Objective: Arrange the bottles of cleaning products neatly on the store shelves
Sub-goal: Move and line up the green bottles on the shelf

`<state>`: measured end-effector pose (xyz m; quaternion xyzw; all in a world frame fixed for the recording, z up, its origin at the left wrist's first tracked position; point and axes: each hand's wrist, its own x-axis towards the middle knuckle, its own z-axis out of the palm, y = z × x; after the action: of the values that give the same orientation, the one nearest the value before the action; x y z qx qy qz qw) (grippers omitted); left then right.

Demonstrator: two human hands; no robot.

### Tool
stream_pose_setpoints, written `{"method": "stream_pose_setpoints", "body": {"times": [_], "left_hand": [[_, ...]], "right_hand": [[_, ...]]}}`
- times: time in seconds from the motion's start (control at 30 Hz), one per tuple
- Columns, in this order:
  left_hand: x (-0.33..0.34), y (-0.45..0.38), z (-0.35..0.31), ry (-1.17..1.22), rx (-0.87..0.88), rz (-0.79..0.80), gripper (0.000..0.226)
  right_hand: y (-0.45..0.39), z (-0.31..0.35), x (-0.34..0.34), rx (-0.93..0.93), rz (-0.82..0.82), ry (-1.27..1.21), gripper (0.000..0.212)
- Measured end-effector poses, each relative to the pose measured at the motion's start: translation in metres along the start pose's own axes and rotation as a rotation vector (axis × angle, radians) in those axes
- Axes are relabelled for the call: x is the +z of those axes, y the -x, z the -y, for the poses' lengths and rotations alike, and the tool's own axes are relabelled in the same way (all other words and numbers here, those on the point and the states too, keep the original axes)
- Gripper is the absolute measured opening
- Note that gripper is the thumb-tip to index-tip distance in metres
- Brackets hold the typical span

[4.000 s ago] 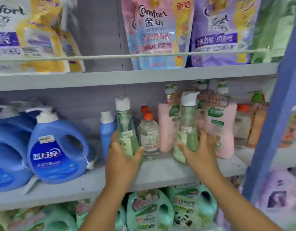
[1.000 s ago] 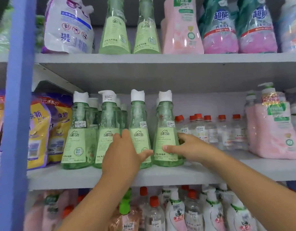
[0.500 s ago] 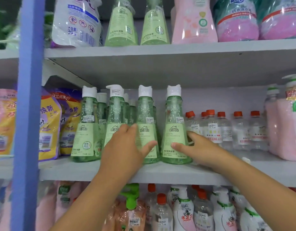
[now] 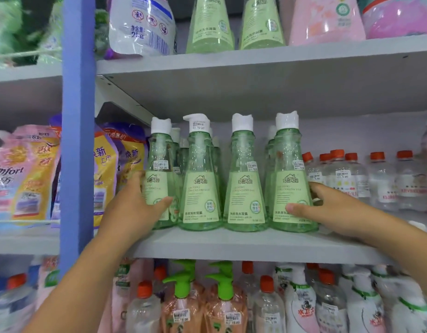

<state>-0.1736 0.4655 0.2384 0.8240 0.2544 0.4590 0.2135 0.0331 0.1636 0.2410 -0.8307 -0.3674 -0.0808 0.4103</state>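
The left hand (image 4: 135, 207) has been shifted from the middle bottles to the leftmost green bottle (image 4: 160, 179), now gripped; the rightmost bottle (image 4: 290, 181) is still clasped by the right hand (image 4: 328, 207). The front row on the shelf (image 4: 243, 243) is thus bracketed, seemingly nearly straightened.

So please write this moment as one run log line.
left hand: grips leftmost green clear bottle | right hand: grips rightmost green clear bottle | grey shelf

4 green bottles (image 4: 245, 179) upright on the shelf (image 4: 243, 245)

Clear, cone-shaped, white caps, pale green labels; side by side at the front edge, more rows behind.
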Motion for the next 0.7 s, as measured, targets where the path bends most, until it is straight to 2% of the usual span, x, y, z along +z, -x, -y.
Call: {"method": "stream_pose_setpoints", "body": {"times": [0.17, 0.43, 0.5, 0.57, 0.63, 0.7], "left_hand": [[-0.007, -0.005, 0.011, 0.107, -0.005, 0.039, 0.086], [-0.006, -0.007, 0.017, 0.142, -0.027, 0.054, 0.082], [0.001, 0.002, 0.009, 0.086, 0.043, -0.039, 0.082], [0.009, 0.017, -0.01, 0.005, 0.198, -0.159, 0.079], [0.016, 0.034, -0.044, 0.067, 0.346, -0.167, 0.07], [0.027, 0.046, -0.077, 0.156, 0.419, -0.102, 0.06]], "right_hand": [[0.007, 0.008, 0.0, 0.012, -0.007, 0.044, 0.049], [0.013, 0.012, 0.0, 0.038, -0.014, 0.073, 0.067], [0.015, 0.015, 0.001, 0.042, -0.017, 0.102, 0.07], [0.018, 0.02, 0.001, 0.032, -0.051, 0.129, 0.077], [0.027, 0.02, -0.011, 0.027, -0.161, 0.111, 0.087], [0.041, 0.017, -0.032, 0.012, -0.276, 0.08, 0.079]]}}
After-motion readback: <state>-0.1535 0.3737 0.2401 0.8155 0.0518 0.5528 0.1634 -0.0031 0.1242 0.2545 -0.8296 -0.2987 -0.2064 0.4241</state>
